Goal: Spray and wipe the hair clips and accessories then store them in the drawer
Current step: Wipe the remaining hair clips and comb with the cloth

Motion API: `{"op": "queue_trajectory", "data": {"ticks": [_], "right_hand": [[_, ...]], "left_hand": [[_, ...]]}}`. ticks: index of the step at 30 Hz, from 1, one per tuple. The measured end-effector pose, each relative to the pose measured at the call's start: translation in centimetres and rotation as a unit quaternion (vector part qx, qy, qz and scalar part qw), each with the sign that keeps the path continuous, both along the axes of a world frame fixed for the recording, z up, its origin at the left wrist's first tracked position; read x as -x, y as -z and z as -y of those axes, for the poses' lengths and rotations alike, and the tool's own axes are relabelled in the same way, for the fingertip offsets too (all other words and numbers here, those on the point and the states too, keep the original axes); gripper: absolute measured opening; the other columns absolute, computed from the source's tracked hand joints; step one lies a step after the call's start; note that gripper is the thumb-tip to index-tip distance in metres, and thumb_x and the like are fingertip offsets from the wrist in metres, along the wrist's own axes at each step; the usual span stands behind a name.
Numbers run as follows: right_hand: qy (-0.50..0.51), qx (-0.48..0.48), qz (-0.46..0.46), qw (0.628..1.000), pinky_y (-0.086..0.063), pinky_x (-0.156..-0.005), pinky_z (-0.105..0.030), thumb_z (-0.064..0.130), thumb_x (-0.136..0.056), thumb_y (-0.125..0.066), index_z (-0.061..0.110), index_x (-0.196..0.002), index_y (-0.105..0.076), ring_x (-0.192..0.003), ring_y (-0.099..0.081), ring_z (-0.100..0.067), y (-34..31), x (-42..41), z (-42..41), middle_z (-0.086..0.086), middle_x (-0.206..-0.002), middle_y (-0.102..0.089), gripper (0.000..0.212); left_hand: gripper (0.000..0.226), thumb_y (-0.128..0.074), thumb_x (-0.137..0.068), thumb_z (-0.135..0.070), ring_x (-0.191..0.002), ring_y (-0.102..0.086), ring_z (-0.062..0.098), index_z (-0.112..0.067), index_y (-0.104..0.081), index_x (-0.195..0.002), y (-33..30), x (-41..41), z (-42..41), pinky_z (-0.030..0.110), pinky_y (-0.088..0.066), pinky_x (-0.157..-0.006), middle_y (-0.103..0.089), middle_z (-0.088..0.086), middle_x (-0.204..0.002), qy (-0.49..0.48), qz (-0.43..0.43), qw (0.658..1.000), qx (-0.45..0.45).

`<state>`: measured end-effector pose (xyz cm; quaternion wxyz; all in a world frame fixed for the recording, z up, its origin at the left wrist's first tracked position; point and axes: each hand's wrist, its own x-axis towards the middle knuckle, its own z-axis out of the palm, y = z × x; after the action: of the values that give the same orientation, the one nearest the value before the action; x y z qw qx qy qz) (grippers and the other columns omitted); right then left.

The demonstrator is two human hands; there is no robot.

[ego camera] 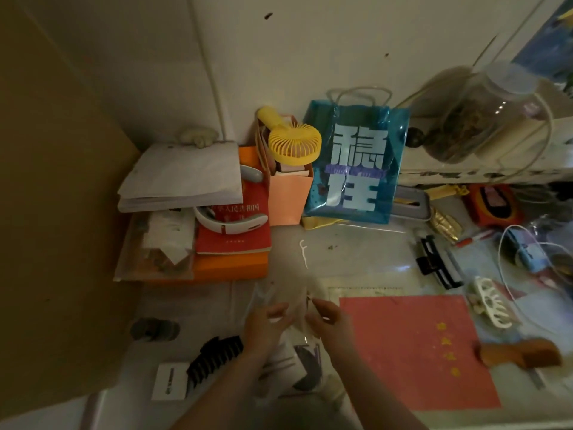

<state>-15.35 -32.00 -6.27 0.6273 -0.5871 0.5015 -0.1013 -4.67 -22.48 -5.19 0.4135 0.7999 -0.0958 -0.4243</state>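
Glossy blue plastic bag (356, 162), yellow plastic fan (293, 142), wooden comb (524, 353).

Both forearms reach up from the lower edge of the view and draw toward each other in the middle, so the two hands sit close together, just apart. The left hand (266, 321) is raised with its wrist bent a little, the fingers (280, 307) loosely curled and spread, thumb turned toward the other hand. The right hand (325, 318) faces it, fingers bent inward and the fingertips (314, 304) brought together in what looks like a pinch. The light is dim and the hands slightly blurred, so I cannot tell how firmly either one grips.
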Motion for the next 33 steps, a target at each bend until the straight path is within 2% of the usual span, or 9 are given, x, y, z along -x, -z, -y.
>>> {"op": "queue_trajectory", "data": {"ticks": [3, 6, 10, 15, 18, 21, 26, 29, 33], "right_hand": [[0.007, -0.003, -0.008, 1.000, -0.056, -0.065, -0.028, 0.009, -0.083, -0.068, 0.032, -0.087, -0.068, -0.076, -0.070, -0.014, 1.1, -0.5, 0.2, 0.004, -0.085, -0.073, 0.023], [0.006, -0.003, -0.012, 1.000, -0.055, -0.063, -0.023, 0.005, -0.082, -0.068, 0.034, -0.084, -0.068, -0.071, -0.069, -0.007, 2.1, -0.8, 0.1, 0.009, -0.079, -0.073, 0.029], [0.009, 0.003, -0.018, 1.000, -0.054, -0.064, -0.020, 0.001, -0.080, -0.068, 0.025, -0.094, -0.070, -0.074, -0.068, -0.007, 3.2, -0.8, 0.1, 0.010, -0.083, -0.071, 0.027], [0.009, 0.014, -0.036, 0.999, -0.056, -0.067, -0.024, 0.005, -0.081, -0.068, 0.017, -0.101, -0.070, -0.076, -0.068, -0.008, 3.6, -0.8, 0.3, 0.010, -0.084, -0.070, 0.024], [0.041, 0.025, -0.043, 0.998, -0.058, -0.067, -0.033, 0.017, -0.081, -0.071, 0.020, -0.098, -0.072, -0.074, -0.069, -0.013, 3.5, 0.1, 0.5, 0.006, -0.083, -0.072, 0.018], [0.060, 0.038, -0.041, 0.997, -0.055, -0.060, -0.030, 0.016, -0.081, -0.071, 0.022, -0.097, -0.072, -0.069, -0.068, -0.017, 2.6, 1.6, 0.9, 0.002, -0.082, -0.073, 0.017], [0.060, 0.119, -0.059, 0.989, -0.051, -0.056, -0.016, 0.023, -0.082, -0.070, 0.024, -0.093, -0.071, -0.067, -0.065, -0.003, 0.2, 5.3, 1.9, 0.011, -0.077, -0.071, 0.012], [0.069, 0.149, -0.062, 0.984, -0.050, -0.052, -0.015, 0.023, -0.083, -0.070, 0.025, -0.092, -0.070, -0.063, -0.064, 0.001, -1.2, 7.8, 2.7, 0.012, -0.073, -0.069, 0.009], [0.081, 0.170, -0.074, 0.979, -0.050, -0.058, -0.024, 0.012, -0.080, -0.071, 0.025, -0.090, -0.068, -0.065, -0.063, -0.004, -2.8, 11.7, 4.5, 0.011, -0.074, -0.068, 0.017]], "left_hand": [[0.035, -0.070, -0.082, -0.016, -0.104, -0.059, 0.011, -0.010, -0.065, -0.116, 0.8, 0.0, 0.2, 0.019, -0.044, -0.088, -0.065, 0.001, -0.118, -0.027, -0.002, 1.000, -0.014], [0.033, -0.072, -0.080, -0.013, -0.095, -0.060, 0.010, -0.009, -0.067, -0.113, 1.3, 0.1, 0.0, 0.032, -0.051, -0.091, -0.068, 0.004, -0.114, -0.053, 0.004, 0.998, -0.015], [0.033, -0.073, -0.079, -0.015, -0.097, -0.063, 0.011, -0.008, -0.068, -0.111, 2.1, 0.2, -0.2, 0.020, -0.047, -0.087, -0.069, 0.003, -0.110, -0.051, 0.029, 0.998, -0.016], [0.034, -0.074, -0.079, -0.019, -0.099, -0.064, 0.013, -0.009, -0.069, -0.111, 2.6, 0.4, -0.4, 0.025, -0.048, -0.092, -0.070, 0.004, -0.111, -0.039, 0.046, 0.998, -0.035], [0.033, -0.073, -0.079, -0.021, -0.099, -0.064, 0.012, -0.011, -0.069, -0.111, 2.2, 0.6, -0.6, 0.017, -0.047, -0.083, -0.070, -0.001, -0.107, -0.028, 0.049, 0.998, -0.024], [0.028, -0.071, -0.081, -0.026, -0.091, -0.061, 0.008, -0.014, -0.070, -0.106, 1.2, 0.8, -0.8, 0.007, -0.040, -0.067, -0.068, -0.007, -0.100, -0.021, 0.055, 0.998, -0.014], [0.008, -0.066, -0.085, -0.028, -0.085, -0.063, 0.011, -0.022, -0.066, -0.091, -0.6, 0.8, -2.0, 0.018, -0.046, -0.066, -0.065, -0.011, -0.084, 0.025, 0.136, 0.990, -0.004], [0.008, -0.063, -0.087, -0.026, -0.089, -0.061, 0.007, -0.026, -0.062, -0.095, -1.4, 1.2, -1.5, 0.016, -0.046, -0.070, -0.062, -0.016, -0.089, 0.082, 0.174, 0.981, 0.035], [0.033, -0.063, -0.087, -0.030, -0.102, -0.054, 0.007, -0.027, -0.055, -0.120, -1.6, 2.8, 1.5, 0.024, -0.048, -0.084, -0.053, -0.014, -0.113, 0.167, 0.214, 0.962, 0.031]]}}
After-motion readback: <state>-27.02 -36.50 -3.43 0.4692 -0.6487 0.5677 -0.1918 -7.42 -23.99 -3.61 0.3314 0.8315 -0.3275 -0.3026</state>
